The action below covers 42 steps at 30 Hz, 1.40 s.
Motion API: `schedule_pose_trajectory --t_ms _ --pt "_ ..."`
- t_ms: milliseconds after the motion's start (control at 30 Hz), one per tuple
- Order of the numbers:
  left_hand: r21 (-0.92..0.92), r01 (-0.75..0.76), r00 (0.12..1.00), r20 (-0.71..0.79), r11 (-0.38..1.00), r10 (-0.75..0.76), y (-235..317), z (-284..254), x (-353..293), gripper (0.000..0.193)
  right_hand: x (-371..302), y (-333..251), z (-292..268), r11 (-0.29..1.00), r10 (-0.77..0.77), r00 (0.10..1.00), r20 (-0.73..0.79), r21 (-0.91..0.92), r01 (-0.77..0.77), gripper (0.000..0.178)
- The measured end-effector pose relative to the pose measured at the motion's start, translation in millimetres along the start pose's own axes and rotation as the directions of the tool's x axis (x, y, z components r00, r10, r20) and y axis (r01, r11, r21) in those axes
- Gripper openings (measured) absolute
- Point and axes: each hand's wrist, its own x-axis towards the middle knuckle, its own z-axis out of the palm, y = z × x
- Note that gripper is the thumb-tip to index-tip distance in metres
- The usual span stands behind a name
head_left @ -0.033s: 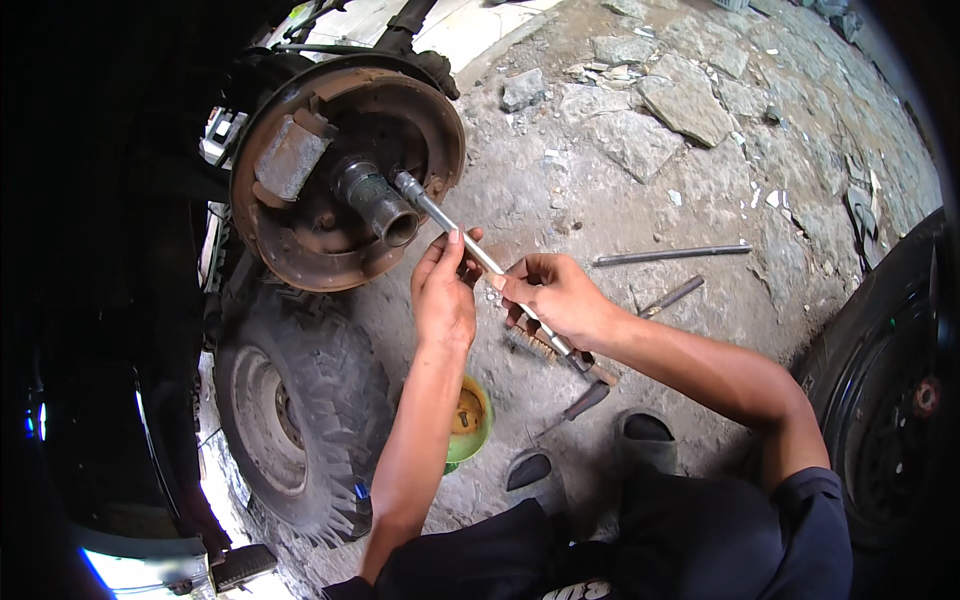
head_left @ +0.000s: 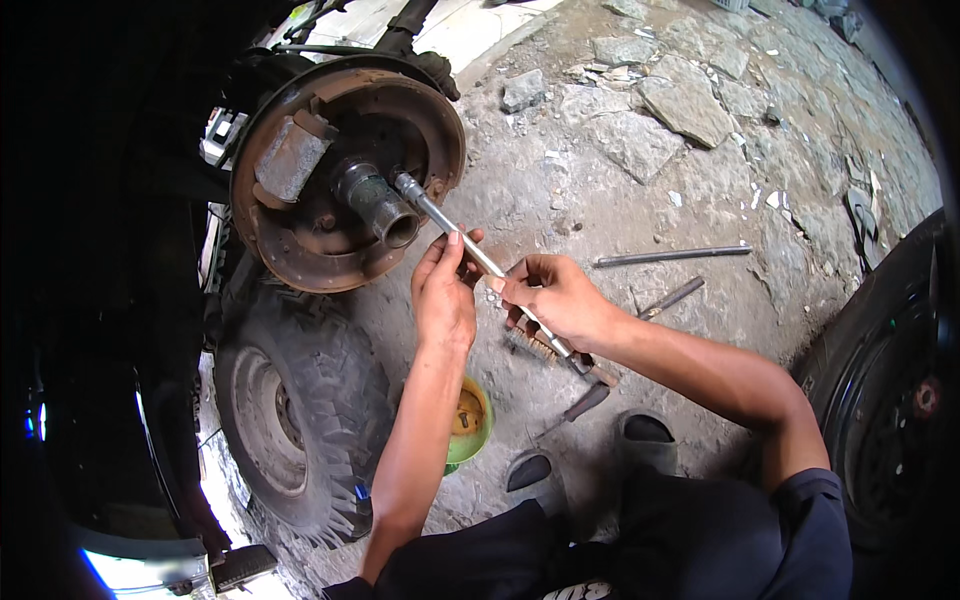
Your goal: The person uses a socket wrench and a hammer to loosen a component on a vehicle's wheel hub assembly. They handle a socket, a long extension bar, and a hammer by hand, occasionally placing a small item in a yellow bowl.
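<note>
vehicle repair area, rusty brake plate [head_left: 300,262], treaded wheel [head_left: 340,430], stony ground [head_left: 690,210]

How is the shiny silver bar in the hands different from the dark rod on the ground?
The silver bar looks bright and shiny; the dark rod looks dull and gray. The silver bar is held by the left hand and right hand, while the dark rod lies untouched on the ground. Both are long and thin.

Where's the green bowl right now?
In the head view, the green bowl is low and near the middle, just right of the left forearm, between the treaded tire and the dark-handled tool.
</note>
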Motion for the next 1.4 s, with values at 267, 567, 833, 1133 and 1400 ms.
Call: schedule_pose_trajectory --t_ms 267,567,833,1133,1400 --pt "-0.076 0.091 0.993 -0.07 0.993 -0.097 15.0 19.9 -5.6 0.035 -2.6 -25.4 -11.4 0.936 0.212 0.958 0.191 0.241 -0.255 0.029" --pt "-0.198 0.116 0.993 -0.01 0.973 -0.12 7.1 9.6 4.6 0.042 -9.5 -49.2 1.1 0.925 0.205 0.971 0.121 0.299 -0.233 0.029" --pt "-0.183 0.092 0.989 -0.101 0.979 -0.112 6.9 17.4 2.6 0.039 -2.7 -35.2 0.6 0.963 0.145 0.975 0.167 0.2 -0.178 0.025" --pt "-0.253 0.154 0.988 0.011 0.955 -0.156 20.3 34.2 -10.5 0.044 -9.3 -47.7 2.5 0.967 0.115 0.993 -0.008 0.232 -0.11 0.021" --pt "-0.068 0.099 0.994 -0.045 0.993 -0.102 12.2 9.1 5.8 0.043 1.6 -43.8 1.4 0.892 0.215 0.967 0.136 0.376 -0.251 0.02"
